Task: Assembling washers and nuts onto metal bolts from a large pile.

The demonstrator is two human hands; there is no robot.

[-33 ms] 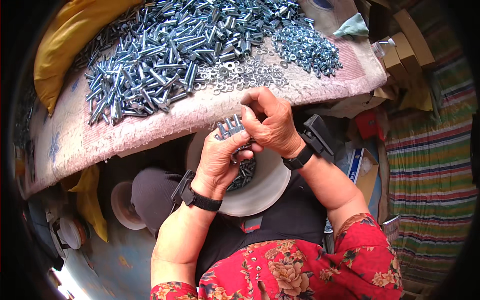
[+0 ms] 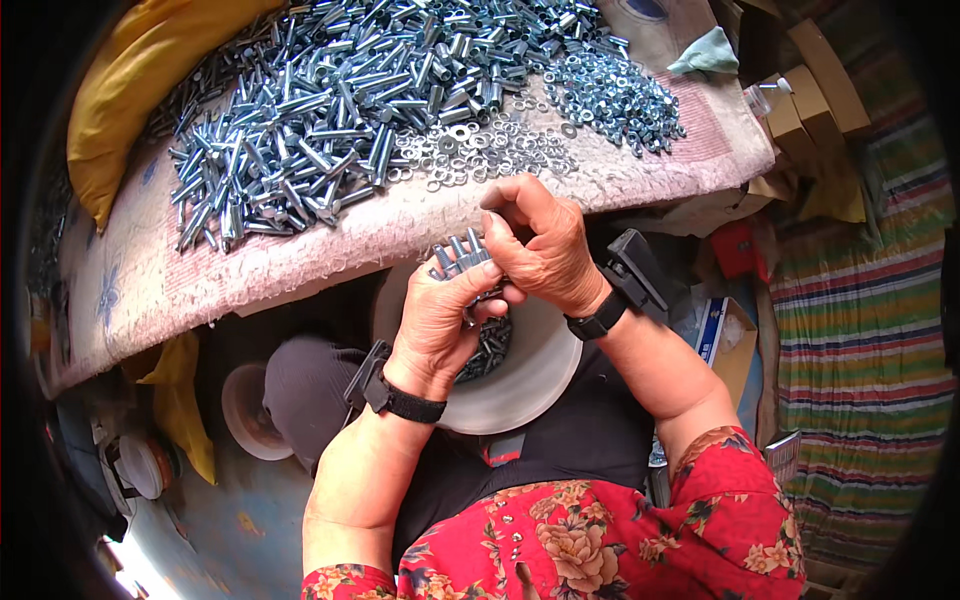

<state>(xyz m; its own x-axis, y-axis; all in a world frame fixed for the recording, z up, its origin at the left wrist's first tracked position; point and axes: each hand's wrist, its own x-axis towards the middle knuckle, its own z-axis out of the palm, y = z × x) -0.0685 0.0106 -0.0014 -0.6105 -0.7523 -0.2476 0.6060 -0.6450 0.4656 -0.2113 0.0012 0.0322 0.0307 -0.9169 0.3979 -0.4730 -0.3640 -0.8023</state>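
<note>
Left hand closed on a small bunch of metal bolts; my thumb lies across them, ends poking up past it, side by side. They sit in front of me, over the white tub, just off the near edge of the cloth-covered surface. Right hand right beside them, fingers curled, thumb and forefinger nearly meeting; can't tell if anything's pinched there.

Handling, my guess: each bolt light, the bunch a bit weighty. Rigid, no give, not fragile. Shiny plated look, so probably slick; round shanks likely to roll against each other if my thumb eases off. Best hold: whole row squeezed across the shanks, thumb one side, fingers the other, ends left free. For a single one, fingertip pinch near the protruding end.

On the surface: big heap of shiny metal sleeves, flat washers spread in front of it, pile of hex nuts to the right. Washers look thin, so awkward to lift flat; edge pinch should suit. Nuts look chunkier, easier across the flats. Dark metal pieces inside the tub, partly hidden by my left hand.
</note>
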